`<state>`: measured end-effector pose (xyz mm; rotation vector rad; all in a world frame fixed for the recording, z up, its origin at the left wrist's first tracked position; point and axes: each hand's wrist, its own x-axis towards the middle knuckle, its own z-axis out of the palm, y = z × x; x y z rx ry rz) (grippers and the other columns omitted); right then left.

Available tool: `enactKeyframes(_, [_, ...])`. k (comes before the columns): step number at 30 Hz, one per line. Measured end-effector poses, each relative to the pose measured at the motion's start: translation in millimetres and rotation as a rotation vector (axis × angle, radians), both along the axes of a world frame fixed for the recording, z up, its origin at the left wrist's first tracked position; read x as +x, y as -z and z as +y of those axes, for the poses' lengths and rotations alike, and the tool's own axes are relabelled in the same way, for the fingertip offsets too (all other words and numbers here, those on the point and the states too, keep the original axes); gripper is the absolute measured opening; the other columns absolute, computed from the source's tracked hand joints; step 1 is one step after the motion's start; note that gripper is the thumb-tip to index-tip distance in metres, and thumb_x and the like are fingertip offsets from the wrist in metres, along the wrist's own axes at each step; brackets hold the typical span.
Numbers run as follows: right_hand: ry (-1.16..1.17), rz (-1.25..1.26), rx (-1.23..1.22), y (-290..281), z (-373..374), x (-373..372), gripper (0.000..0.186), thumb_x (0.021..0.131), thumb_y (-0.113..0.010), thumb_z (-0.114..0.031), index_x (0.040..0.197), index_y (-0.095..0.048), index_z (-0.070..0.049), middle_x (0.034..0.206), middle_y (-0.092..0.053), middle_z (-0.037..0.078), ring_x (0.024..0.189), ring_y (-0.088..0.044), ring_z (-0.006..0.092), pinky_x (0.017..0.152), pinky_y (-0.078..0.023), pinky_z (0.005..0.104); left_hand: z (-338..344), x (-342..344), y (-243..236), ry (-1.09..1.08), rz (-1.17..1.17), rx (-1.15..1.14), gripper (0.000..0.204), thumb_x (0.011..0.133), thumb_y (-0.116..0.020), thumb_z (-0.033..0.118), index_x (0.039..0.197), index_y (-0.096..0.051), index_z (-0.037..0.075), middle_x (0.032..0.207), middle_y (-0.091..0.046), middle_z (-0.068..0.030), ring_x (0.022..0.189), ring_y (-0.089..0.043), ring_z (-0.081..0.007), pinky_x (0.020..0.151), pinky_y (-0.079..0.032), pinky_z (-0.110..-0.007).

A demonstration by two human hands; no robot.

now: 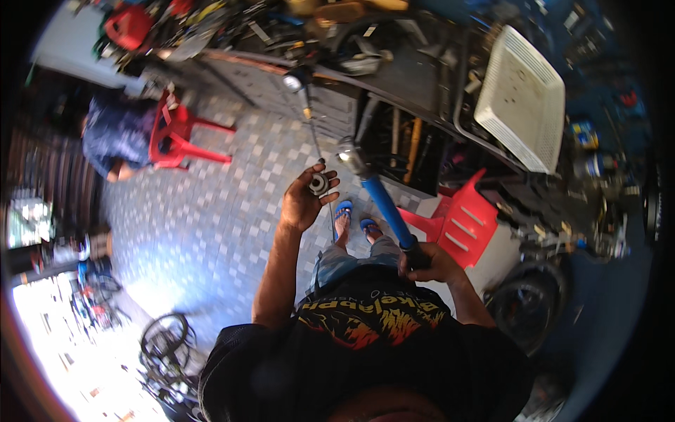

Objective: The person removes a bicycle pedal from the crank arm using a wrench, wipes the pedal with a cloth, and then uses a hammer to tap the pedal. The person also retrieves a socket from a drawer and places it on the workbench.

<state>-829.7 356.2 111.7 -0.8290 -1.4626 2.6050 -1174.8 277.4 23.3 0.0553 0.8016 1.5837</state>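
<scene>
In my left hand (302, 200), raised in front of my body at the middle, rests a small round metal part (318, 184) with a hole through it, held between thumb and fingers. My right hand (434, 263) is wrapped round the black grip of what looks like a hammer with a blue shaft (390, 211). Its shiny metal head (354, 156) points up and away, to the right of the round part and apart from it. A thin dark rod or cable (315, 141) runs down behind my left fingertips; I cannot tell whether they touch it.
A cluttered workbench (415, 98) spans the far side, with a white plastic basket (520, 98) on its right. One red chair (460, 221) stands at my right. A person (119, 133) sits on another red chair (179, 133) at far left. Bicycles (165, 344) stand at lower left, tyres (527, 302) at right.
</scene>
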Motion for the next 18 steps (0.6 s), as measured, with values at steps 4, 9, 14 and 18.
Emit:
enactKeyframes(4, [-0.007, 0.101, 0.182, -3, 42, -45, 0.025, 0.089, -0.08, -0.011, 0.107, -0.064, -0.006, 0.083, -0.062, -0.003, 0.067, -0.056, 0.0058, 0.06, -0.044, 0.0224, -45, 9, -44, -0.227, 0.147, 0.095, 0.049, 0.105, -0.05, 0.042, 0.138, -0.055, 0.006, 0.129, -0.065, -0.0189, 0.114, -0.066, -0.0315, 0.089, -0.058, -0.045])
enactKeyframes(9, [-0.334, 0.087, 0.414, -14, 55, -77, 0.027, 0.097, -0.075, -0.031, 0.094, -0.064, -0.006, 0.067, -0.057, -0.004, 0.063, -0.054, 0.0056, 0.058, -0.044, 0.0248, -101, 50, -89, -0.538, 0.307, 0.109, 0.057, 0.106, -0.046, 0.054, 0.134, -0.057, 0.006, 0.126, -0.065, -0.0174, 0.111, -0.067, -0.0313, 0.088, -0.058, -0.045])
enactKeyframes(14, [-0.596, 0.22, 0.428, -20, 10, -85, 0.021, 0.096, -0.074, -0.024, 0.097, -0.065, -0.006, 0.072, -0.06, -0.001, 0.064, -0.057, 0.0058, 0.06, -0.047, 0.0246, -156, 96, -120, -0.859, 0.34, 0.115, 0.06, 0.108, -0.04, 0.057, 0.134, -0.056, 0.005, 0.123, -0.066, -0.0157, 0.112, -0.066, -0.0292, 0.089, -0.059, -0.047])
enactKeyframes(18, [-0.832, 0.208, 0.408, -20, -30, -100, 0.019, 0.096, -0.074, -0.022, 0.098, -0.065, -0.005, 0.073, -0.062, -0.001, 0.065, -0.058, 0.0069, 0.06, -0.048, 0.0258, -209, 136, -136, -1.081, 0.42, 0.06, 0.067, 0.105, -0.04, 0.064, 0.133, -0.057, 0.006, 0.119, -0.067, -0.0126, 0.112, -0.067, -0.0265, 0.088, -0.059, -0.048])
